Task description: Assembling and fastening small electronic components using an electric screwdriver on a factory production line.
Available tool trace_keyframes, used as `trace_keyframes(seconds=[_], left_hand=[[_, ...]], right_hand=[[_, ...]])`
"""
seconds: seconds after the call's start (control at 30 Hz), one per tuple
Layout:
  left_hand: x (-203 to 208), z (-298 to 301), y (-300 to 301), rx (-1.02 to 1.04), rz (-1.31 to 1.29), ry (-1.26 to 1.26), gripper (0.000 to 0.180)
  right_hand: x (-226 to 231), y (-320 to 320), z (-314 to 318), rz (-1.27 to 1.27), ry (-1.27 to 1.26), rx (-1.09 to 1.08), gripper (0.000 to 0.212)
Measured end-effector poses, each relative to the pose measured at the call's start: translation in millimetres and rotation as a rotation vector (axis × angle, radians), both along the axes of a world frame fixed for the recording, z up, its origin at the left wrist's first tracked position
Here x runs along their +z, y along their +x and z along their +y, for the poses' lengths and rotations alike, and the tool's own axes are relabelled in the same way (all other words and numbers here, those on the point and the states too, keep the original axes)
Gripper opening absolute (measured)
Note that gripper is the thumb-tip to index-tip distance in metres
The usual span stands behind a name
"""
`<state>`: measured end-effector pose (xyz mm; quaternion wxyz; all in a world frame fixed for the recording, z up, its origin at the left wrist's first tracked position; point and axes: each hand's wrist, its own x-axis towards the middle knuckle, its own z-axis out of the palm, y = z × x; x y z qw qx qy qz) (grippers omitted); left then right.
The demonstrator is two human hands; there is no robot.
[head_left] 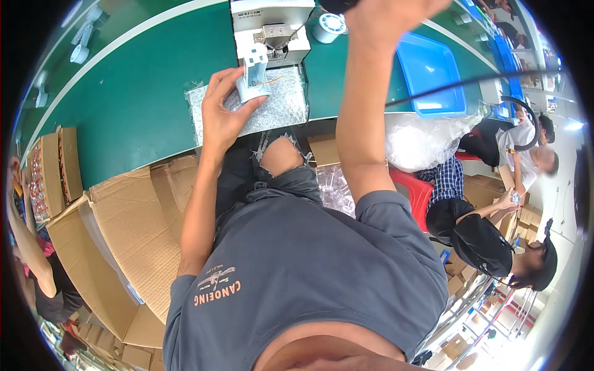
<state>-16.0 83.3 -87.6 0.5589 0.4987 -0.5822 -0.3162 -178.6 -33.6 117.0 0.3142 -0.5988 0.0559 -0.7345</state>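
My left hand (224, 102) is closed on a light blue plastic part, a round base with an upright housing (255, 74), and holds it over a bubble-wrap sheet (284, 108) at the table's front. A thin yellowish wire sticks out from the part's side. Right behind it stands a white bench machine (272, 15) with a metal block on its front. My right hand (396, 15) is raised at the top edge, its fingers largely cut off. A dark object (337, 5) shows beside it; whether the hand grips that object is unclear.
A round white-and-blue container (329, 28) stands right of the machine. Farther right lie a blue tray (433, 74) and a clear plastic bag (414, 142). A black cable (476, 80) crosses above the tray. Cardboard boxes (136, 216) stand at my left; co-workers sit at right.
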Motion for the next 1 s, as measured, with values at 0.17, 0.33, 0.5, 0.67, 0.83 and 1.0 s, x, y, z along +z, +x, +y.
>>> trace_keyframes(seconds=[0.17,0.33,0.5,0.67,0.83,1.0], left_hand=[[-3.1,1.7,3.3,0.014,0.044,0.032,0.062],[-0.4,1.3,3.8,0.007,0.028,0.025,0.062],[4.9,2.8,1.8,-0.033,0.045,0.060,0.053],[1.3,0.6,1.6,0.025,0.028,0.015,0.061],[2.3,-0.1,-2.1,0.048,-0.013,0.017,0.061],[2.1,2.0,1.9,0.086,-0.031,0.037,0.063]], right_hand=[[-17.6,22.6,-12.4,0.054,-0.021,0.081,0.027],[-17.5,22.5,-8.8,0.082,-0.025,0.076,0.028],[-21.6,21.2,-6.3,0.074,0.001,0.064,0.028],[-10.2,22.5,15.6,-0.180,0.160,0.272,0.056],[2.4,25.5,22.4,-0.278,0.106,0.405,0.071],[8.4,29.6,54.5,-0.162,0.241,0.455,0.088]])
